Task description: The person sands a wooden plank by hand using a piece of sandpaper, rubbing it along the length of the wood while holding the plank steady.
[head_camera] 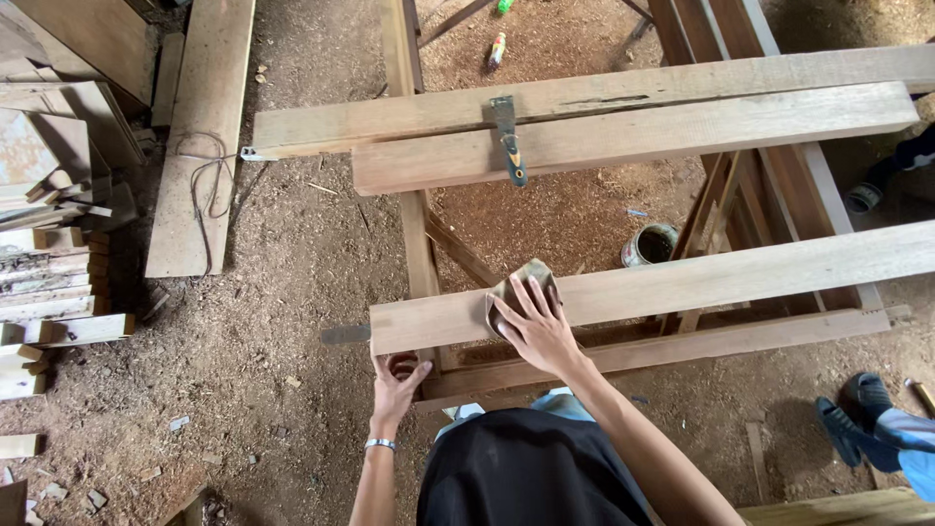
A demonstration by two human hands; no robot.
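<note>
Sawdust-strewn dirt floor (292,292) lies under a wooden frame (419,244) carrying several long planks; seen from the head cam, a person in dark clothing leans over the nearest plank (682,282), which runs left to right across the frame's rails. Right hand (536,326) lies flat, fingers spread, pressing a folded piece of sandpaper (521,282) onto the plank's top face nr its left end; the sheet is pinned under palm and fingers rather than clenched, w/ its upper edge showing beyond the fingertips. Left hand (394,380) grips the frame's corner just below that plank end, fingers curled round the wood; a metal bracelet (380,444) sits on the wrist. A thin grey strip (346,334) sticks out from the plank's left end.

Farther back, two more planks (623,122) lie side by side across the frame; a scraper w/ a green handle (508,141) rests across both. Below, betw. the rails, a small open tin (648,244) stands on the floor; a little bottle (497,49) lies on the ground nr the top edge. At left, a broad board (200,136) w/ a loop of cord (209,180) lies on the floor, beside a stack of short offcuts (54,282). At lower right, another person's dark sandal (862,404) and pale-blue trouser leg (911,438) show at the edge.
</note>
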